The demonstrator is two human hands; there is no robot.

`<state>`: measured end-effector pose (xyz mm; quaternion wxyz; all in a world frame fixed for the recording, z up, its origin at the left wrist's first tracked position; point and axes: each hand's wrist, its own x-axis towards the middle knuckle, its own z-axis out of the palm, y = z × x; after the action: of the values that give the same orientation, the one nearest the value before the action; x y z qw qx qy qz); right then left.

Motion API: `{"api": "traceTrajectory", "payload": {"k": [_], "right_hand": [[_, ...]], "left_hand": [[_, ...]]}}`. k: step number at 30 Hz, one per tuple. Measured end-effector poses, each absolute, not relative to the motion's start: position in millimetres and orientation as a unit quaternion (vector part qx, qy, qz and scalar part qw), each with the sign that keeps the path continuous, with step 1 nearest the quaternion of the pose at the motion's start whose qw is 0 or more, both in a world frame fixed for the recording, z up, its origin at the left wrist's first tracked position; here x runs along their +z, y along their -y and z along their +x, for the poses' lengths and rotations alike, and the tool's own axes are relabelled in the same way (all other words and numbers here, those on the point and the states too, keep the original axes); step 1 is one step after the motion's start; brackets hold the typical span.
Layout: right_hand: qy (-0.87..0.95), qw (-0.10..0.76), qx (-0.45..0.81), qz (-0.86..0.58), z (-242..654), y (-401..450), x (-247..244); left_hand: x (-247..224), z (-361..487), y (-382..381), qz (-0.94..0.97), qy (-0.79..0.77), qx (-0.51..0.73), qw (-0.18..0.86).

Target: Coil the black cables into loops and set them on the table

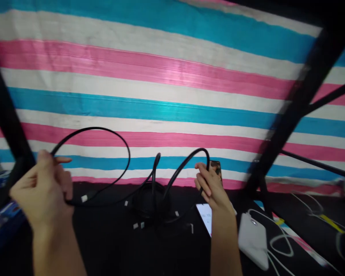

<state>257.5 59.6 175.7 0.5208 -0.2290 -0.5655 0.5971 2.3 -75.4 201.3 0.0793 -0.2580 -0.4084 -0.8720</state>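
A black cable (128, 153) arcs up from the dark table in loops. At the left, my left hand (47, 188) is closed round one part of it, with the cable coming out above the thumb and again below the fingers. My right hand (211, 186), right of centre, has its fingers curled round another loop of the same cable. Between the hands, the rest of the cable lies in a dark coil (151, 201) on the table, its details hard to make out.
Small pale pieces (136, 226) lie near the coil. A lit phone (204, 216) is partly behind my right forearm. A white power bank (252, 239) with white cables sits at the right. Black frame bars (290, 119) stand before a striped sheet (161, 92).
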Motion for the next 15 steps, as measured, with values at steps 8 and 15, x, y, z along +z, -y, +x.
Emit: {"api": "traceTrajectory", "payload": {"k": [8,15], "right_hand": [[0.537,0.554,0.588,-0.242,261.0,-70.2,169.7],[0.523,0.571,0.584,-0.244,275.7,-75.6,166.6]], "left_hand": [[196.3,-25.1,88.8,-0.168,0.379,-0.908,0.062],[188.2,-43.9,97.5,-0.088,0.258,-0.958,-0.086]]}}
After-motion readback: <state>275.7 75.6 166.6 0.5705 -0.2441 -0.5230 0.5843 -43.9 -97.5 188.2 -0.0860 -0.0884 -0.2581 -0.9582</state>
